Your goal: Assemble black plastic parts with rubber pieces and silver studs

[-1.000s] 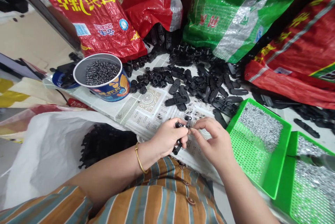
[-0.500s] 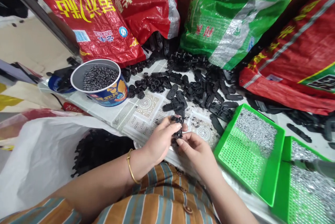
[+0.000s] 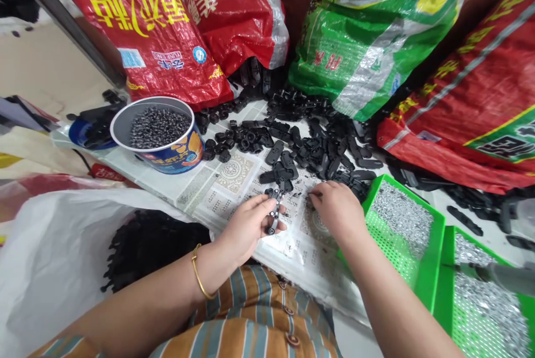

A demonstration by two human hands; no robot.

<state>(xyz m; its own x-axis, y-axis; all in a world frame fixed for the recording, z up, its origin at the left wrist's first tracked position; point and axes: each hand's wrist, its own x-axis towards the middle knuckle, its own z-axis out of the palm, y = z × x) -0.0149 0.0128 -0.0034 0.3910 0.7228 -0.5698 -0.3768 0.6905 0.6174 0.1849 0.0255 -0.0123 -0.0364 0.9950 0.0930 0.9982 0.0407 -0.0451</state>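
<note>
Presently, a pick-up step appears in hand; the next move calls for a steady hold. The left hand [image 3: 244, 227] grips narrow black parts [image 3: 273, 214] with pale-ringed round ends, near the front edge of the table [image 3: 311, 260]. The right hand [image 3: 340, 210], fingers curled, is beside small dark bits [image 3: 296, 194]; whether it pinches one cannot be told.

Left hand [image 3: 246, 224] gripping black part [image 3: 273, 213], right hand [image 3: 338, 210] over patterned tabletop [image 3: 234, 171], 2 green trays [image 3: 437, 269] alongside
</note>
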